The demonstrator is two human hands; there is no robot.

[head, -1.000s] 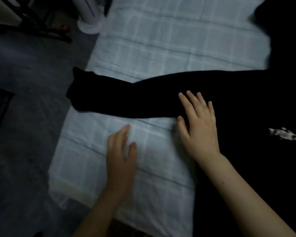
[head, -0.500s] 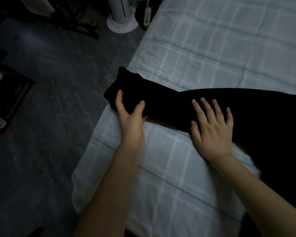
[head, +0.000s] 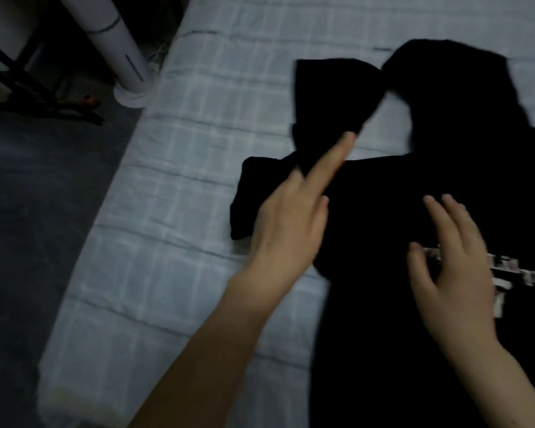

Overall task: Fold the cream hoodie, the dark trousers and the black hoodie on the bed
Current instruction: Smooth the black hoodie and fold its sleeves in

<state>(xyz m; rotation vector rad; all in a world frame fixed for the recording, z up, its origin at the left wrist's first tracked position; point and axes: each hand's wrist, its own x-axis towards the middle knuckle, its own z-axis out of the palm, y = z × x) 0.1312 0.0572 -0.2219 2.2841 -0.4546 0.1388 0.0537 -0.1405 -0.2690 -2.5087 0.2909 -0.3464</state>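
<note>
Head view: bed [head: 198, 180], checked sheet, beneath black hoodie [head: 383, 319] lying flat, hood at far end. Left hand [head: 291, 223] on hoodie's folded-in sleeve [head: 328, 94], index finger straight; grip unclear, blurred. Right hand [head: 457, 273] flat, fingers spread, on hoodie's chest.

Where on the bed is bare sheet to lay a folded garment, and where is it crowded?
Bare sheet runs between the bed's left edge and the black hoodie, and again beyond its hood. Crowded: the right side, where the left hand and right hand touch it.
</note>
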